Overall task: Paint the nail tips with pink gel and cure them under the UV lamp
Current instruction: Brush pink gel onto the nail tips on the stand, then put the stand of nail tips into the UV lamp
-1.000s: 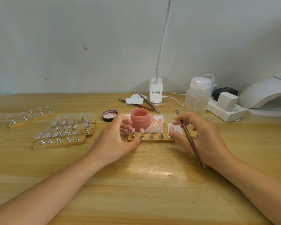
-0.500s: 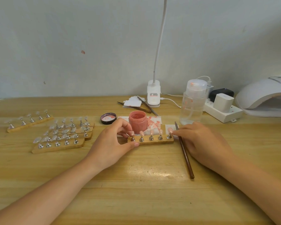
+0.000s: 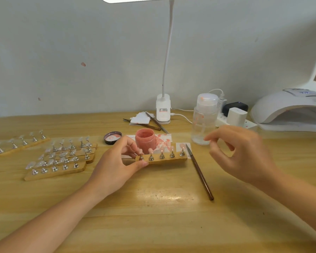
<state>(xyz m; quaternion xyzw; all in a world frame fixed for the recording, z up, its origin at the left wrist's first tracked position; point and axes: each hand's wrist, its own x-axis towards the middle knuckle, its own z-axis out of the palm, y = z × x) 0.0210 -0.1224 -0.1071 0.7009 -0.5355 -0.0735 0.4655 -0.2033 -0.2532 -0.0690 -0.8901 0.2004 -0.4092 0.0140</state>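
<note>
My left hand (image 3: 117, 162) pinches the left end of a wooden strip (image 3: 164, 160) that carries several metal stands with pink nail tips. Just behind the strip stands the open jar of pink gel (image 3: 145, 140), on a stained white paper. The brown brush (image 3: 199, 171) lies on the table right of the strip, tip near the strip's right end. My right hand (image 3: 243, 154) hovers above the table right of the brush, fingers loosely curled, holding nothing. The white UV lamp (image 3: 288, 111) sits at the far right.
Several wooden strips with clear nail tips (image 3: 60, 157) lie at the left. The jar lid (image 3: 112, 137) is beside the jar. A clear pump bottle (image 3: 204, 121), a desk lamp base (image 3: 163, 111), a power strip (image 3: 233, 121) and spare brushes (image 3: 153, 123) stand behind.
My right hand laid the brush on the table and lifted away to the right, empty. My left hand has kept its hold on the strip. The view tilted upward.
</note>
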